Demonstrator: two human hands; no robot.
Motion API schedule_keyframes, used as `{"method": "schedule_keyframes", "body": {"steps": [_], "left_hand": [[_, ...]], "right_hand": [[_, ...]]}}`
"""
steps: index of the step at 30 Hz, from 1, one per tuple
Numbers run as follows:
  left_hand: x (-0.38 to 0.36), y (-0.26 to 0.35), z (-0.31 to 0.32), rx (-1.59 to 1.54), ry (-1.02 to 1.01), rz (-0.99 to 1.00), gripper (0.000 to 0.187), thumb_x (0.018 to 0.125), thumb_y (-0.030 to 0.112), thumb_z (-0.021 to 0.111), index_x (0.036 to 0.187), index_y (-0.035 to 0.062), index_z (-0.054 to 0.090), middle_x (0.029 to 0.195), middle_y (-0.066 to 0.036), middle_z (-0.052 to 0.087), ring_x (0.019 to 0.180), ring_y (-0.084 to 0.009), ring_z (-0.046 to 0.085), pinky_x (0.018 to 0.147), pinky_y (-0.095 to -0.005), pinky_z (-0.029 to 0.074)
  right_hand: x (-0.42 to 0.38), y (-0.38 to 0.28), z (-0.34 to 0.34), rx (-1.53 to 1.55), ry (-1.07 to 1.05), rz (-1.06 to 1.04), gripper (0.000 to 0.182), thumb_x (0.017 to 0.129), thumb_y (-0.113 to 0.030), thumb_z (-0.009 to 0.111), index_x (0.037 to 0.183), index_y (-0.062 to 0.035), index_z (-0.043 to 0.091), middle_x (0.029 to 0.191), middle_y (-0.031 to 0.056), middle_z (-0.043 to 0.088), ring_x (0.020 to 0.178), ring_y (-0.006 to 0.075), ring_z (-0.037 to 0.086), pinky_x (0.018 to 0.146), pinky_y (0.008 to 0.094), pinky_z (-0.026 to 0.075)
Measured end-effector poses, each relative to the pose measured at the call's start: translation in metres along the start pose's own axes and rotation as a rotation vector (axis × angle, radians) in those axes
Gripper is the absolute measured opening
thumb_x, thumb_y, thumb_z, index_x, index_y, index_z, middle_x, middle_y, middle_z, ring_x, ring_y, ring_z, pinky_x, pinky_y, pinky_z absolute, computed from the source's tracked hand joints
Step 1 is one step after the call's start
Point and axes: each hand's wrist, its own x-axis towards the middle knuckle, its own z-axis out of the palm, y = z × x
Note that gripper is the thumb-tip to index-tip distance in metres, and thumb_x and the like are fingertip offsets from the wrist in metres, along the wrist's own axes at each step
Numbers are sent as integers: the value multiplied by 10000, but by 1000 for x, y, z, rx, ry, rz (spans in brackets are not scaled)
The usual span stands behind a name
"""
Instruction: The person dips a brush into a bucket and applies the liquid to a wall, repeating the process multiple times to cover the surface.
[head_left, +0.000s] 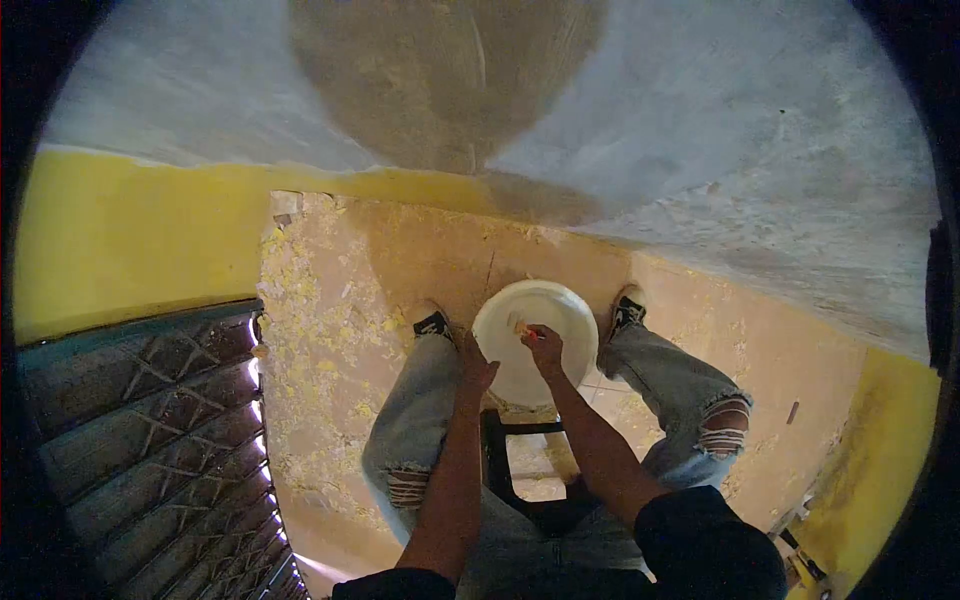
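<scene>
A round white bucket (583, 312) stands on the floor between my feet, with a pale, whitish material inside. My left hand (478, 370) grips its left rim, the thumb lying toward the inside. Over the bucket's middle, my right hand (543, 348) is closed around a small tool (524, 331) with an orange-red handle. The tool's tip points left, over the pale material; its exact kind is too small to make out.
I sit on a dark stool (497, 455). Yellow flakes litter the floor (320, 370). Ahead rises a grey-white wall (720, 110) with a dark damp-looking patch (450, 80). A ribbed metal shutter (140, 420) stands left. Tools (805, 560) lie at lower right.
</scene>
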Motion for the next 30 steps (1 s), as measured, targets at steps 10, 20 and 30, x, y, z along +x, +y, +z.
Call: {"method": "schedule_keyframes", "body": {"steps": [10, 20, 30], "left_hand": [[1, -34, 27, 188, 19, -42, 1044, 726, 136, 735, 1450, -93, 19, 1495, -332, 82, 1415, -468, 41, 1168, -494, 101], [2, -5, 10, 75, -48, -159, 992, 720, 83, 634, 1454, -69, -16, 1475, -353, 106, 1405, -473, 75, 1166, -509, 115], [-3, -12, 15, 139, 82, 20, 957, 650, -4, 593, 1418, -151, 42, 1481, -349, 111, 1405, -470, 99, 1175, -480, 116]], "right_hand": [[19, -25, 6, -202, 62, -285, 253, 728, -105, 728, 883, -26, 545, 772, 161, 607, 727, 309, 634, 632, 409, 486], [52, -15, 13, -291, -14, -459, 112, 779, -98, 665, 822, -33, 585, 792, 182, 614, 712, 350, 620, 674, 429, 502], [0, 28, 2, 718, 113, 265, 105, 795, -64, 662, 804, -4, 576, 770, 114, 624, 625, 263, 659, 568, 363, 595]]}}
